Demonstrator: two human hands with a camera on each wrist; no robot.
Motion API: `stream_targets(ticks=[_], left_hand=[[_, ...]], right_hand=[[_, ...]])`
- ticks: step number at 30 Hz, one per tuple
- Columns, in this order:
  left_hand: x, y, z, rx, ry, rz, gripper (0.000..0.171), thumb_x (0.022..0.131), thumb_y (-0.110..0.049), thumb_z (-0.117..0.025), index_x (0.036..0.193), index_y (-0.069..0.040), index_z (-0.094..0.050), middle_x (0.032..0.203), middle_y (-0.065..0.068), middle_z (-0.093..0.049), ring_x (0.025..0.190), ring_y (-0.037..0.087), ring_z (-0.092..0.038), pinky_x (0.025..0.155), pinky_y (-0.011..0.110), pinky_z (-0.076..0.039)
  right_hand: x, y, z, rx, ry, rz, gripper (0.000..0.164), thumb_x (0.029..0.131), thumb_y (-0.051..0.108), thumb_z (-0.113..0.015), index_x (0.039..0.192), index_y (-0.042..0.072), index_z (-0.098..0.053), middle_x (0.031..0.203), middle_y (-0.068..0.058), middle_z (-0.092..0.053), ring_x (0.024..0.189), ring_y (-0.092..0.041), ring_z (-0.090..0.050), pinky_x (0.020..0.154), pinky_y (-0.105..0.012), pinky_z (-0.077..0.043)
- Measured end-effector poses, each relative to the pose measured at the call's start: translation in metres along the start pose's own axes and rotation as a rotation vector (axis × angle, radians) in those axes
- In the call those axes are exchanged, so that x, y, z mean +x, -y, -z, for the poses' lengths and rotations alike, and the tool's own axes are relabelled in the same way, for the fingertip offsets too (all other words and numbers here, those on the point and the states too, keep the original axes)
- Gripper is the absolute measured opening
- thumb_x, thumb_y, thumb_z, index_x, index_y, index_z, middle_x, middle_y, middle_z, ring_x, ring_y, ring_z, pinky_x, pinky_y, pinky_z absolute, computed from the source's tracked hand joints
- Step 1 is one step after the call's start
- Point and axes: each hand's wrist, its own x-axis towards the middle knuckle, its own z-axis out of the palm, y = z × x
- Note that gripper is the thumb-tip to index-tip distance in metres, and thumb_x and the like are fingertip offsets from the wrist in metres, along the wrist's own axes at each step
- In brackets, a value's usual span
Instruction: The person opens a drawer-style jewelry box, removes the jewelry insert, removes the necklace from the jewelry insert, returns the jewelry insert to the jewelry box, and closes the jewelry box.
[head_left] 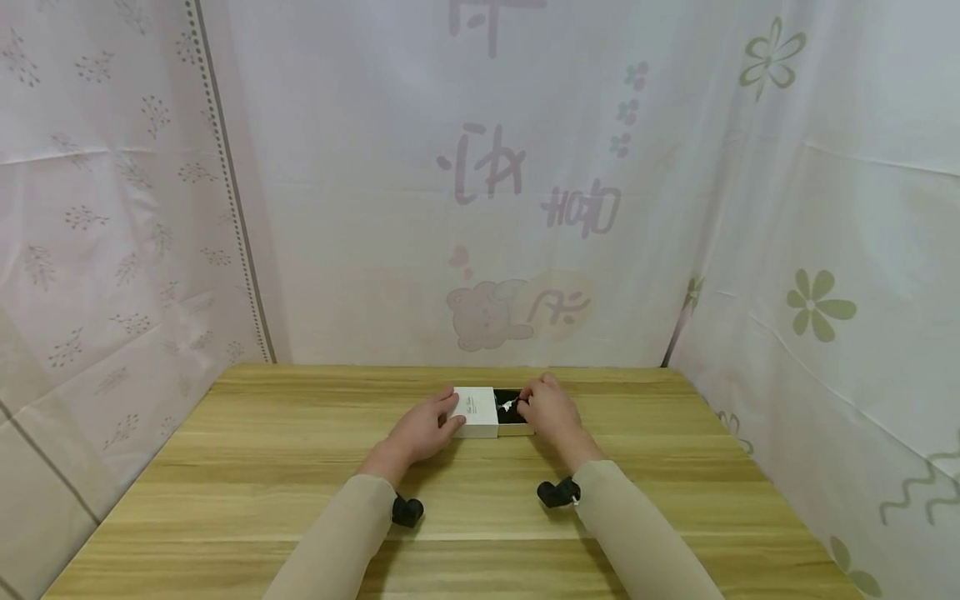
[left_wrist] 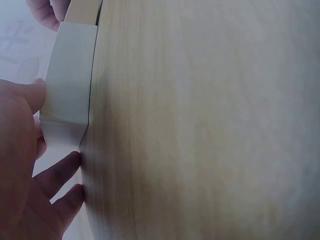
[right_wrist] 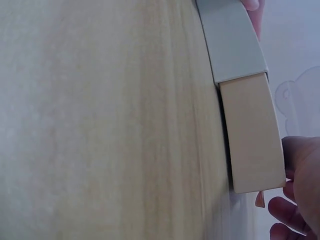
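A rectangular white box cover with small dark print [head_left: 480,412] lies flat on a light wood-grain worktop [head_left: 465,500]. From its right end protrudes a shallow tan-sided box tray [head_left: 516,430], pulled partly out, with a black lining [head_left: 513,416] and a small silver, pointed ornament [head_left: 507,406] on that lining, just beside the cover's right edge

The left hand [head_left: 423,427] grips the cover's left part, its thumb and fingers clamped on the opposite long sides; two other fingers stand apart by the cover's left end. The right hand [head_left: 553,408] is to the right of the cover, over the tray's outer end, with its fingers bent down at the ornament; whether they pinch it or only touch it, I cannot tell. A small copper-coloured tab [right_wrist: 260,199] shows at the tray's end away from the cover

Nearer the person than the cover are two beige sleeves [head_left: 645,533], each with a small black wrist device [head_left: 559,492] at its cuff. Behind the cover hangs a pale printed curtain [head_left: 375,208]
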Motion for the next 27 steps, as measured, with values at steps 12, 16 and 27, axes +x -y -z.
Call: stream_targets(ticks=[12,16,27], left_hand=[[0.0002,0.0037,-0.0025,-0.004,-0.007,-0.009,0.06,0.116,-0.035,-0.057,0.164,-0.001,-0.048,0.177,0.016,-0.038,0.161,0.038,-0.043,0.132,0.054,-0.038],[0.0011,0.0051,-0.0033,0.002,-0.011,-0.012,0.06,0.116,-0.036,-0.057,0.164,-0.002,-0.048,0.177,0.016,-0.038,0.161,0.038,-0.043,0.132,0.054,-0.038],[0.0012,0.0052,-0.0035,0.0,-0.013,-0.007,0.06,0.115,-0.036,-0.058,0.164,-0.003,-0.049,0.177,0.015,-0.04,0.161,0.038,-0.044,0.131,0.054,-0.038]], right_hand=[[0.0036,-0.0013,0.0043,0.09,-0.013,-0.017,0.02,0.103,0.024,-0.073,0.115,0.009,-0.072,0.123,-0.013,-0.064,0.089,-0.022,-0.062,0.084,-0.042,-0.058],[0.004,-0.0005,0.0061,0.093,-0.02,-0.019,0.017,0.102,0.024,-0.074,0.113,0.01,-0.071,0.123,-0.012,-0.069,0.099,-0.025,-0.066,0.089,-0.046,-0.059],[0.0039,-0.0038,0.0067,0.393,-0.013,-0.069,0.03,0.104,0.018,-0.071,0.13,0.004,-0.066,0.124,-0.015,-0.072,0.112,-0.032,-0.071,0.1,-0.051,-0.059]])
